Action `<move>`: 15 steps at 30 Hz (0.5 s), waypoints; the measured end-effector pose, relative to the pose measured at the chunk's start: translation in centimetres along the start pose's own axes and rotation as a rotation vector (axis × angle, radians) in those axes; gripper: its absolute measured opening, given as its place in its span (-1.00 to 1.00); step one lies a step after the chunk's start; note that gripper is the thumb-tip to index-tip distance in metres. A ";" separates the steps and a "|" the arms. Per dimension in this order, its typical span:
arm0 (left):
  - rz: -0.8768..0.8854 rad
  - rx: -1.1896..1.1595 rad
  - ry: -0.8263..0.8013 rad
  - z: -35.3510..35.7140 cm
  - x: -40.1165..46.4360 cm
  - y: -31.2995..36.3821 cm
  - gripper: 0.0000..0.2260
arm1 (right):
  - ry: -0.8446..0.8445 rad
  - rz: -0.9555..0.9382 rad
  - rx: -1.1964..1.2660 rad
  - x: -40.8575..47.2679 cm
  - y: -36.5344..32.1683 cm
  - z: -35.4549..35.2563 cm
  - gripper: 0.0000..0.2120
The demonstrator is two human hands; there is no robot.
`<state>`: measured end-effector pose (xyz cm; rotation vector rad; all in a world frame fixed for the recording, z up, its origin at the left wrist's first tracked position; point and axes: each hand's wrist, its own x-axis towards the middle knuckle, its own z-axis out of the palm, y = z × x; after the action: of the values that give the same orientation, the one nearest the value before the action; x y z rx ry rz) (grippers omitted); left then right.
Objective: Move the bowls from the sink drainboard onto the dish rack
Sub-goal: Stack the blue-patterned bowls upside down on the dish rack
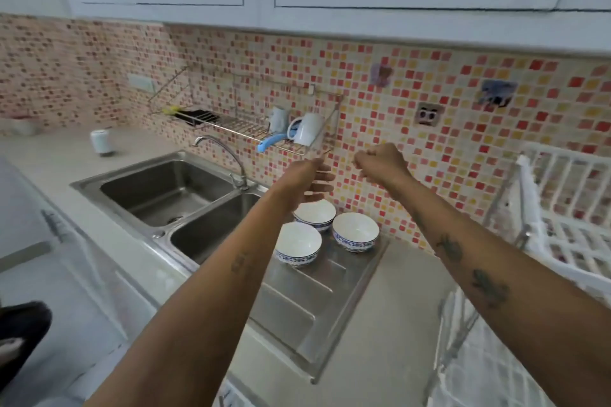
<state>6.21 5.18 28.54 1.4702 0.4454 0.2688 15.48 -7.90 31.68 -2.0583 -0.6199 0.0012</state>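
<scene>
Three white bowls with blue patterned bands, a far bowl [314, 213], a near bowl [298, 246] and a right bowl [355, 231], stand upright and empty at the far end of the steel drainboard [307, 304], beside the empty double sink [172, 195]. Above them the left hand [312, 180] hovers, fingers loosely spread, holding nothing; the right hand [380, 160] is curled into an empty fist. The white dish rack [568, 218] stands at the right, apparently empty.

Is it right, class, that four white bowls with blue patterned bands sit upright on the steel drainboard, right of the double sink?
One detail is wrong: the head view shows three bowls, not four. They do sit upright on the steel drainboard, right of the double sink.
</scene>
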 end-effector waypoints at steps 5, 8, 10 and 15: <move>-0.192 -0.049 0.128 -5.7 4.2 -6.3 -0.66 | -0.119 0.231 0.099 3.0 4.9 7.0 -0.64; -0.257 -0.024 0.175 -7.5 6.0 -10.5 -0.68 | -0.207 0.321 0.101 4.0 7.5 11.0 -0.76; -0.293 -0.034 0.214 -8.4 7.1 -13.2 -0.65 | -0.238 0.365 0.101 4.6 9.7 13.7 -0.65; -0.286 -0.066 0.338 -10.4 10.0 -18.0 -0.67 | -0.259 0.457 0.028 5.2 13.4 18.5 -0.72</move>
<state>8.80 17.25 9.04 1.2795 0.9026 0.3004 21.27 3.53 12.09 -2.1468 -0.2870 0.5454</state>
